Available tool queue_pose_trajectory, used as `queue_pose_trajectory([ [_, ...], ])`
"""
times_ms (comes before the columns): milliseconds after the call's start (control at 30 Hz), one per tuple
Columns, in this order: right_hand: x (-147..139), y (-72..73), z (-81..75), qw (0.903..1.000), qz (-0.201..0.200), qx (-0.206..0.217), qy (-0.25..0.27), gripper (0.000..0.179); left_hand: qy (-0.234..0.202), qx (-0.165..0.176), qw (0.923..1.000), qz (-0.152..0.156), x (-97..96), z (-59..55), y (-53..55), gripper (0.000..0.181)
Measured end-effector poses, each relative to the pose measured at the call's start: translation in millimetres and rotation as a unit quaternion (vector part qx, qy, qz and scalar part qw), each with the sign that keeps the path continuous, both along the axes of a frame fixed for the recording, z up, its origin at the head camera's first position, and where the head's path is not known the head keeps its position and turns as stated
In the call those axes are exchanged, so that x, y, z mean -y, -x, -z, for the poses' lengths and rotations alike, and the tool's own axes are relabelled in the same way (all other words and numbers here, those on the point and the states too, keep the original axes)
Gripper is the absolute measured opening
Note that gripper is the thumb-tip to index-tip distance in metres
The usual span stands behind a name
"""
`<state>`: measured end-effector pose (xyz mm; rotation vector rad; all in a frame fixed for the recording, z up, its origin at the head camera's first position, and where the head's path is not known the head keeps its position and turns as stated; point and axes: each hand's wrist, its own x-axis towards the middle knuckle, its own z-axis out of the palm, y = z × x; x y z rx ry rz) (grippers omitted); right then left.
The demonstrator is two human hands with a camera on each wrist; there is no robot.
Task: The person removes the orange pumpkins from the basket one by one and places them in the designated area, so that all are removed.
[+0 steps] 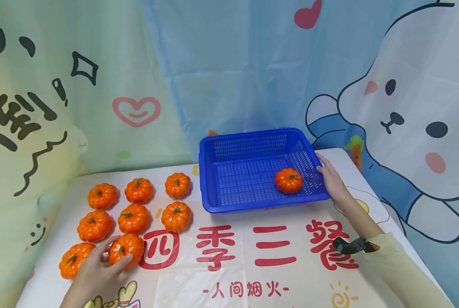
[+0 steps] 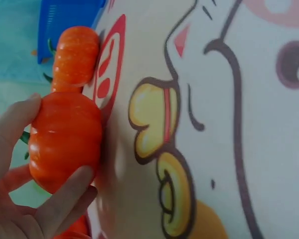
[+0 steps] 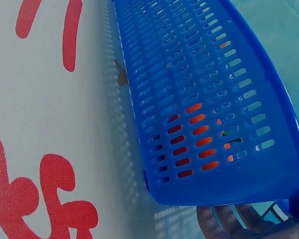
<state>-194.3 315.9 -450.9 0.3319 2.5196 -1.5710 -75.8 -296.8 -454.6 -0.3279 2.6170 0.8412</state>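
My left hand (image 1: 92, 271) grips a small orange toy pumpkin (image 1: 130, 249) with a green stem, at the near end of the middle column of pumpkins. In the left wrist view, thumb and fingers spread around the sides of this pumpkin (image 2: 67, 139). Just left of that hand sits another pumpkin (image 1: 75, 260), partly behind the fingers. At the back right, my right hand (image 1: 334, 182) holds the right rim of a blue plastic basket (image 1: 237, 175). Its fingers (image 3: 229, 219) show beneath the rim in the right wrist view. One pumpkin (image 1: 289, 180) lies inside the basket, toward its right side.
Several more pumpkins (image 1: 134, 218) stand in loose columns on the table's left side. A printed cloth (image 1: 248, 239) with red characters covers the table. Behind it hangs a cartoon curtain (image 1: 229, 85). A thin cable (image 1: 368, 194) runs near the right edge.
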Motion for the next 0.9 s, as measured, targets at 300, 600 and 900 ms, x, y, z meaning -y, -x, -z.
queue_pose_trajectory([
  [300,-0.1,0.3,-0.2,1.0,0.001,0.006,0.002,0.056,0.011,-0.014,0.9996,0.022,0.1,2.2,-3.8,0.094],
  [600,-0.1,-0.7,2.9,1.0,0.001,0.004,0.004,0.056,0.033,-0.005,0.9993,0.019,-3.2,0.6,-3.3,0.099],
  [900,-0.1,-1.3,1.1,1.0,-0.002,-0.001,0.006,0.057,0.02,0.019,0.9996,0.002,-3.5,-3.9,-4.0,0.1],
])
